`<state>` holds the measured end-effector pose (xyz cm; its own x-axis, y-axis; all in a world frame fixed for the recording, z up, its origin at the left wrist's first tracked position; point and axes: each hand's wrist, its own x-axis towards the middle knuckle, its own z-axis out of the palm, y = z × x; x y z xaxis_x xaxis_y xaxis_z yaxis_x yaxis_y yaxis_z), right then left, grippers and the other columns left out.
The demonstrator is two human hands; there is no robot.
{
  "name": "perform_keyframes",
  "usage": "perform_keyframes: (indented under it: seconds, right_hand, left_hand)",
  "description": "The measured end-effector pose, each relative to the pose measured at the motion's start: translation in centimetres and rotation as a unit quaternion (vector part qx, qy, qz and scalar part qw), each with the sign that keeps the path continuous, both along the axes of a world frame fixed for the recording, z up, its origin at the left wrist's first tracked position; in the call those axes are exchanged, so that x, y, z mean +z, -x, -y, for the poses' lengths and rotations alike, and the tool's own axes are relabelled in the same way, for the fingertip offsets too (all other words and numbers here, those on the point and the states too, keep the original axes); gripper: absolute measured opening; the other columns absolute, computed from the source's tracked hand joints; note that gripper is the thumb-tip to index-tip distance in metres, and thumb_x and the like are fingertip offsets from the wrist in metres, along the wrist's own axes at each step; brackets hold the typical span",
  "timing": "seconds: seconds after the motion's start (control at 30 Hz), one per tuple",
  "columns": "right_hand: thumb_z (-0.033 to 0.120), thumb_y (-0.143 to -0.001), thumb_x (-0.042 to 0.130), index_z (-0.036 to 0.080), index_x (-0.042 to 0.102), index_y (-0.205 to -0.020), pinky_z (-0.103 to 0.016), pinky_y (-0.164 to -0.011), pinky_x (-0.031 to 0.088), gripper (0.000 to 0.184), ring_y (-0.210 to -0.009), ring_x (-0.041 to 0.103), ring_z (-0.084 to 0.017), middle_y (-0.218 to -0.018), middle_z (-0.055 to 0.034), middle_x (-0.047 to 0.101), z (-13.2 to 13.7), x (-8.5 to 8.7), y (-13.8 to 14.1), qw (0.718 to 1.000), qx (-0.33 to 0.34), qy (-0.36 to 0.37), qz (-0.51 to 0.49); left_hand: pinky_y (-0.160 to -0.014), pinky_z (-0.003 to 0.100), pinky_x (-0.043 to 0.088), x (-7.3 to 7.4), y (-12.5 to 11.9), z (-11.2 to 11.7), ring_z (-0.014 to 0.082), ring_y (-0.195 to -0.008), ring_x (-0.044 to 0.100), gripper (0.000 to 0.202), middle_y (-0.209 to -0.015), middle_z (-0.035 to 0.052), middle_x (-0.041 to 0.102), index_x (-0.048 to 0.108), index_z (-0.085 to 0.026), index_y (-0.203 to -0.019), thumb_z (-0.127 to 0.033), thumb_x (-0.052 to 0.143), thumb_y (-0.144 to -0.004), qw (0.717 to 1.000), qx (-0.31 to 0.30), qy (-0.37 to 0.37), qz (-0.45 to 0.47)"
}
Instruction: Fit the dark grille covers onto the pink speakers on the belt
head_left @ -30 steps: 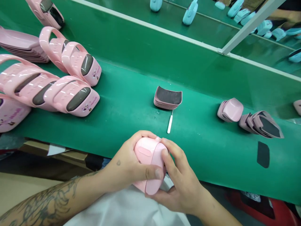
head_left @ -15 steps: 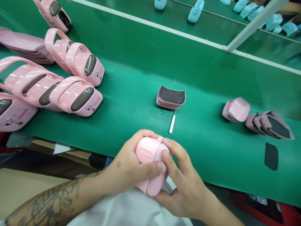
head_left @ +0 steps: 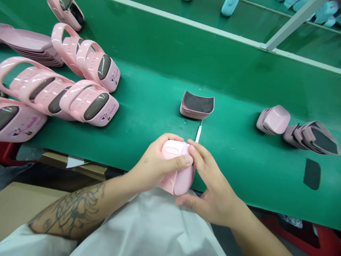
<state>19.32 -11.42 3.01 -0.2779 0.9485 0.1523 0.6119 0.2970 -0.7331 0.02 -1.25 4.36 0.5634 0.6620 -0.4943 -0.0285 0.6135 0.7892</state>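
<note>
Close to my body, just off the bench's front edge, I hold a rounded pink plastic housing (head_left: 183, 179) with a paler lilac cover on its right side and a raised oval on its left part. My left hand (head_left: 158, 163) is closed around the left side, thumb lying across the top. At the right side, my right hand (head_left: 213, 186) cups the housing, fingertips on its far corner and thumb by its near end. A white-handled thin tool (head_left: 198, 133) lies behind my right fingers, its tip by a stack of curved pink panels with dark pads (head_left: 198, 103).
Several pink handled housings (head_left: 98, 106) stand at the left, near stacked lilac trays (head_left: 34, 42). Small pink covers (head_left: 277, 119) and dark-lined panels (head_left: 317, 137) lie at the right, with one black pad (head_left: 312, 174) nearer. A metal rail (head_left: 191, 25) runs behind the green bench (head_left: 149, 96).
Both hands have moved slightly up and away from my body with the housing. My right index finger has slid from the lilac cover to its far edge, and the right thumb has shifted.
</note>
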Motion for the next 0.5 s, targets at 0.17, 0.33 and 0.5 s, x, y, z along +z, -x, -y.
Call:
perform_keyframes:
  seconds: [0.17,0.33,0.5]
  right_hand:
    - [0.059,-0.101,0.071,0.026,0.009,-0.178,-0.063,-0.131,0.041,0.104,-0.168,0.030,-0.036,-0.182,-0.0169,0.025,-0.03,-0.16,0.04,0.999,-0.009,0.026,-0.027]
    - [0.058,-0.099,0.073,0.023,0.014,-0.177,-0.060,-0.131,0.044,0.104,-0.169,0.031,-0.035,-0.181,-0.0162,0.028,0.07,-0.01,0.31,0.999,-0.020,0.036,-0.024]
    - [0.058,-0.099,0.074,0.022,0.013,-0.177,-0.057,-0.129,0.048,0.106,-0.170,0.028,-0.035,-0.182,-0.0158,0.028,0.07,0.17,0.55,0.999,-0.031,0.020,-0.016]
  left_hand:
    - [-0.069,0.024,0.059,-0.14,-0.35,-0.15,0.0141,-0.081,0.070,0.062,-0.100,0.0004,0.074,0.064,-0.021,-0.118,-0.042,0.100,-0.072,1.000,0.015,0.013,0.002]
    - [-0.067,0.027,0.060,0.12,-0.51,-0.03,0.0165,-0.081,0.072,0.066,-0.100,0.0019,0.075,0.064,-0.021,-0.118,-0.044,0.102,-0.069,0.999,0.029,0.033,-0.007]
    - [-0.066,0.027,0.059,0.73,-0.78,-0.01,0.0172,-0.079,0.073,0.068,-0.099,0.0028,0.076,0.064,-0.020,-0.117,-0.047,0.102,-0.067,0.999,0.041,0.031,-0.014]
